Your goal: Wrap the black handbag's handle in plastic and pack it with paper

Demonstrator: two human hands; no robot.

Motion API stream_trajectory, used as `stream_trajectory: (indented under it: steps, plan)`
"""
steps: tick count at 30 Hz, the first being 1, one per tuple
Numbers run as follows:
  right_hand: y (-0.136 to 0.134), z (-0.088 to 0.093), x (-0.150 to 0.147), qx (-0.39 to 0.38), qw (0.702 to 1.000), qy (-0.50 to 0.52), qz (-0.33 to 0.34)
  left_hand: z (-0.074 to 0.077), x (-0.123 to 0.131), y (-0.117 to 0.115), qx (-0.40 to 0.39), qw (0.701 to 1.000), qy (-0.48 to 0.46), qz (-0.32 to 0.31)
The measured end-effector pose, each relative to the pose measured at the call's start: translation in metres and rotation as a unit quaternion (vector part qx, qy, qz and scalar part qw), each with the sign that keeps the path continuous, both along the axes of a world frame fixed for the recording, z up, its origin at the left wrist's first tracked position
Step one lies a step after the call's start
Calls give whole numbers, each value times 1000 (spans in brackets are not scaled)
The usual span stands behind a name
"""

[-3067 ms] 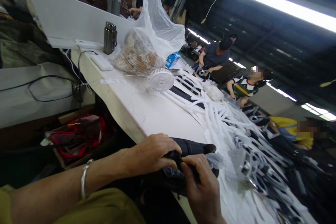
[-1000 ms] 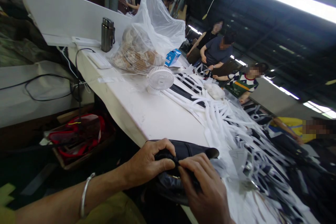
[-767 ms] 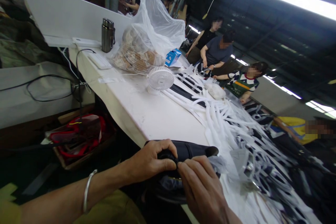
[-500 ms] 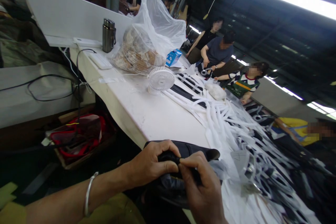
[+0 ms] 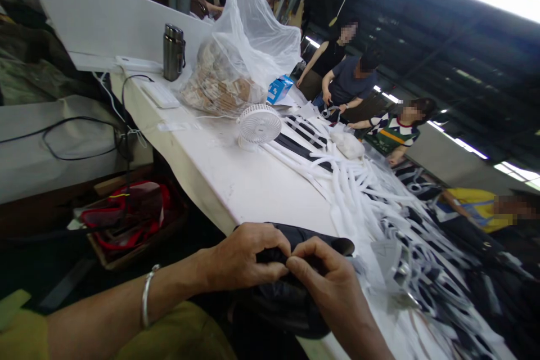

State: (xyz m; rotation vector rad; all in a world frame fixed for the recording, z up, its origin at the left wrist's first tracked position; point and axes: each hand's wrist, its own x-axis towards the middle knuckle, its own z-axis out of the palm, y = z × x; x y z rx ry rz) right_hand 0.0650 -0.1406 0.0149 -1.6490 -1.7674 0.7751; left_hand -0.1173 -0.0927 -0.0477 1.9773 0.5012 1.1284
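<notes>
- The left hand [image 5: 257, 253], on the wearer's side of the desk fan [image 5: 259, 125], is curled narrow, its thumb and fingers gripping part of a black bag-like item [image 5: 278, 301].
- The right hand [image 5: 331, 278] meets it fingertip to fingertip, thumb and forefinger pinching the same item; the exact spot gripped is hidden.
- The black bag-like item is nearer the wearer than the fan, at the edge of the white tabletop [image 5: 228, 166].
- Left of the fan and farther back stand a metallic vacuum flask [image 5: 172, 52] and a filled translucent plastic bag [image 5: 223, 76].
- A blue box [image 5: 279, 89] sits just behind the fan.
- White strips [image 5: 343, 185] lie heaped to the fan's right; co-workers [image 5: 392, 134] work beyond them.
</notes>
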Motion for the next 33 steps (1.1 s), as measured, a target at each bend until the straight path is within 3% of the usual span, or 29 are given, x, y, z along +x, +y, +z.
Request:
stream_trajectory:
  steps: [5, 12, 18, 21, 26, 30, 33]
  plan:
    - [-6, 13, 9, 14, 995, -50, 90, 2, 2, -2, -57, 998, -12, 11]
    - [-18, -2, 3, 205, 971, -67, 99, 0, 3, -3, -116, 993, -20, 17]
    - [-16, -1, 4, 162, 981, -69, 83, 0, -3, -3, -171, 985, 16, -8]
    - [-17, 6, 2, 218, 952, -163, 139, 5, -7, -2, -197, 980, 17, -10]
    - [-20, 7, -4, 323, 888, -253, 210, 16, -23, -1, -200, 974, 58, -92]
    - [-22, 1, -4, 346, 877, -250, 221, 17, -24, -7, -181, 979, 66, -64]
    - [-22, -4, 0, 329, 885, -236, 231, 14, -18, -13, -200, 979, 36, -32]
